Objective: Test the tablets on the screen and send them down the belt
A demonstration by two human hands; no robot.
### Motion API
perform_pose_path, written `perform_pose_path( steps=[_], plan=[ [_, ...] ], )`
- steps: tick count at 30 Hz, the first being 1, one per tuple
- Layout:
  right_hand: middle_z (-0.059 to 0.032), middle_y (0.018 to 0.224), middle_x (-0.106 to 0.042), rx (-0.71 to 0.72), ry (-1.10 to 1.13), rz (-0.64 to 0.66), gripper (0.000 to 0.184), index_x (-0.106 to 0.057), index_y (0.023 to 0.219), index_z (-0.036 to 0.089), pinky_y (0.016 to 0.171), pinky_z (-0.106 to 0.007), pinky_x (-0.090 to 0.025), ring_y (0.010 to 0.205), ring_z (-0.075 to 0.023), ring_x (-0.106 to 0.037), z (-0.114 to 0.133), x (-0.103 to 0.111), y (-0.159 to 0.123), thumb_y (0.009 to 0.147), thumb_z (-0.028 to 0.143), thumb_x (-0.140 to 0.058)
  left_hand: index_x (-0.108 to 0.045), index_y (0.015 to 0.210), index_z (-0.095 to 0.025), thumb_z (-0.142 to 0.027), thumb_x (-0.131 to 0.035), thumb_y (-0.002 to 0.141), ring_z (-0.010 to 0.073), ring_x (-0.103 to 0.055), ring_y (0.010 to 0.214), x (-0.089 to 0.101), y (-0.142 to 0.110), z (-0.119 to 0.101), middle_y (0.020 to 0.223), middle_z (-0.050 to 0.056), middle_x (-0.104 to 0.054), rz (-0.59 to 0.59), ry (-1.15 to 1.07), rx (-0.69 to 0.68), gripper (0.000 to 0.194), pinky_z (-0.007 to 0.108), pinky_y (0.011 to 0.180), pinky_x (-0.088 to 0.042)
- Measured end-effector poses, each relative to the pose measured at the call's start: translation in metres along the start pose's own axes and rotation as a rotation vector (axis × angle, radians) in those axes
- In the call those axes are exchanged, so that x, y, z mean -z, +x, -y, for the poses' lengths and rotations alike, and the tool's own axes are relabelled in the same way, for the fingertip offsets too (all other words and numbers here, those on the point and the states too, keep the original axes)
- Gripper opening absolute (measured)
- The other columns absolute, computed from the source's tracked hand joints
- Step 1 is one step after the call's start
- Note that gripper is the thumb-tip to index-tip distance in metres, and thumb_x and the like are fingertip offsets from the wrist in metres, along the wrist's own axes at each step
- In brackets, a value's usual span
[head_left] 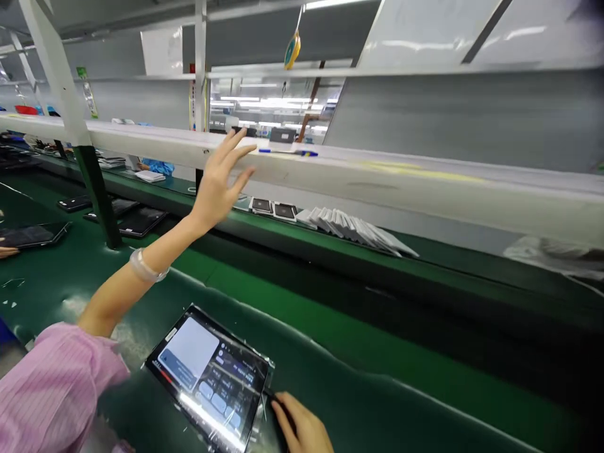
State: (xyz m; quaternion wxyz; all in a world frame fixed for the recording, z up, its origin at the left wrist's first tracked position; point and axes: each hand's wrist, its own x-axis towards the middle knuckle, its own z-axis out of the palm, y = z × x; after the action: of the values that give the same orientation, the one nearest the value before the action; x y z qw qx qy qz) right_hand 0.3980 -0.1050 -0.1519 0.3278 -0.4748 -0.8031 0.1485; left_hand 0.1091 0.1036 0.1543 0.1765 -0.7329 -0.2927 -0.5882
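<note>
My left hand [219,179] is raised at the white shelf [340,179], its fingers spread and nothing in them. Just right of its fingertips, a blue pen [302,153] lies along the shelf's edge. Below on the green table, a tablet [217,371] with a lit screen lies at a slant, clear film on its face. My right hand [304,428] pinches a black cable [270,394] whose end is against the tablet's right edge. Whether it is plugged in, I cannot tell.
Behind the table, a green ledge holds a row of fanned white boxes [353,228] and dark devices in white trays [285,211]. Several dark tablets [143,221] lie at the left beyond a post [97,195]. Another person's hand [7,251] shows at the far left edge.
</note>
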Motion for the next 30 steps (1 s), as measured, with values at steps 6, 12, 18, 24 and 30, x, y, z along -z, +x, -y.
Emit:
perform_pose_path(
  steps=[6,12,18,24,30],
  plan=[
    [0.0018,0.106,-0.081,-0.148,0.064,0.052,0.019,-0.064,0.111,0.039,0.079,-0.039,-0.066,0.094,-0.0295,-0.079,-0.012,-0.008,-0.010,0.104,0.042,-0.047,-0.075,0.101,-0.023,-0.037,-0.067,0.101,0.0180,-0.075,0.094,0.051,-0.190,-0.034,0.102,0.002,-0.080,0.514,-0.196,0.218,0.016,0.030,0.088,-0.060],
    [-0.0020,0.097,-0.079,-0.097,0.054,-0.008,0.020,-0.067,0.107,0.028,0.074,-0.031,-0.061,0.085,-0.0233,-0.077,-0.016,-0.019,-0.013,0.107,0.035,-0.049,-0.070,0.130,-0.029,-0.036,-0.060,0.104,0.0332,-0.047,0.146,0.099,-0.305,-0.060,0.151,0.008,-0.059,0.978,-0.162,0.023,0.028,0.060,0.125,-0.028],
    [0.0021,0.077,-0.069,-0.079,0.149,-0.121,0.014,-0.066,0.107,0.026,0.067,-0.024,-0.053,0.068,-0.0155,-0.069,-0.004,-0.015,-0.004,0.108,0.033,-0.053,-0.049,0.154,-0.042,-0.065,-0.069,0.090,0.0525,-0.023,0.151,0.123,-0.322,-0.074,0.169,0.013,-0.031,1.125,0.097,-0.150,0.071,0.073,0.118,-0.019],
    [-0.0010,0.087,-0.073,0.006,0.111,-0.152,0.013,-0.066,0.108,0.024,0.069,-0.025,-0.053,0.074,-0.0157,-0.070,-0.004,-0.015,-0.006,0.108,0.028,-0.053,-0.048,0.156,-0.037,-0.061,-0.067,0.092,0.0519,-0.005,0.154,0.122,-0.324,-0.071,0.172,0.015,-0.013,1.104,0.067,-0.072,0.070,0.070,0.119,-0.009],
    [-0.0020,0.088,-0.073,-0.014,0.098,-0.121,0.013,-0.065,0.110,0.023,0.070,-0.027,-0.053,0.075,-0.0173,-0.069,-0.004,-0.016,-0.009,0.108,0.025,-0.052,-0.055,0.150,-0.039,-0.053,-0.063,0.096,0.0462,-0.007,0.155,0.121,-0.319,-0.076,0.173,0.009,-0.017,1.166,0.037,-0.095,0.056,0.066,0.121,0.000]
  ],
)
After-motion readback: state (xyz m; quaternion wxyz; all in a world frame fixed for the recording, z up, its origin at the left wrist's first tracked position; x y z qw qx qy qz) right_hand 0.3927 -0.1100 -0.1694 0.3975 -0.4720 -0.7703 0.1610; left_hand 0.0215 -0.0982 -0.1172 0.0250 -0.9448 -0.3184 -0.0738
